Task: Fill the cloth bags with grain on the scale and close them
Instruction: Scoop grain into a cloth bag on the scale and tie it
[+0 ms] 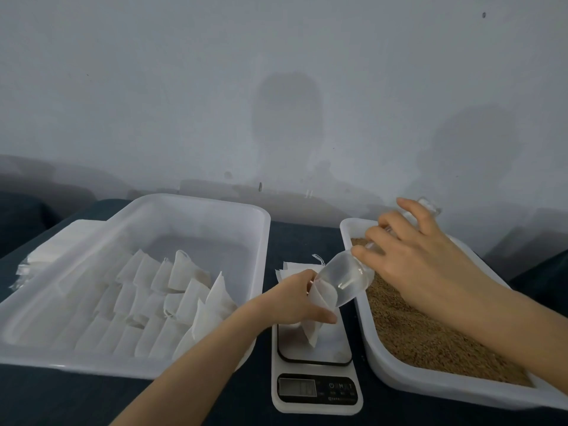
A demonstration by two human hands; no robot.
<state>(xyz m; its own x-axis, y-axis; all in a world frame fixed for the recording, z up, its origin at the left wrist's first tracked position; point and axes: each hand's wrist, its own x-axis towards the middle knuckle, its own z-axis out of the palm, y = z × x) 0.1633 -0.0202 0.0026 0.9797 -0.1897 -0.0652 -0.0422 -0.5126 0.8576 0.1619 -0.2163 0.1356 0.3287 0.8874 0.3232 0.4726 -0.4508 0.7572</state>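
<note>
Head view: tipping scoop into cloth bag over scale
Pinching bag mouth open with left hand so grain lands inside; gripping scoop handle with right hand, spout angled down

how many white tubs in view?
2. The left tub, left of the scale, holds cloth bags; the right tub holds grain. No others seen; none seems hidden.

Scoop tipped into held bag above scale
</note>
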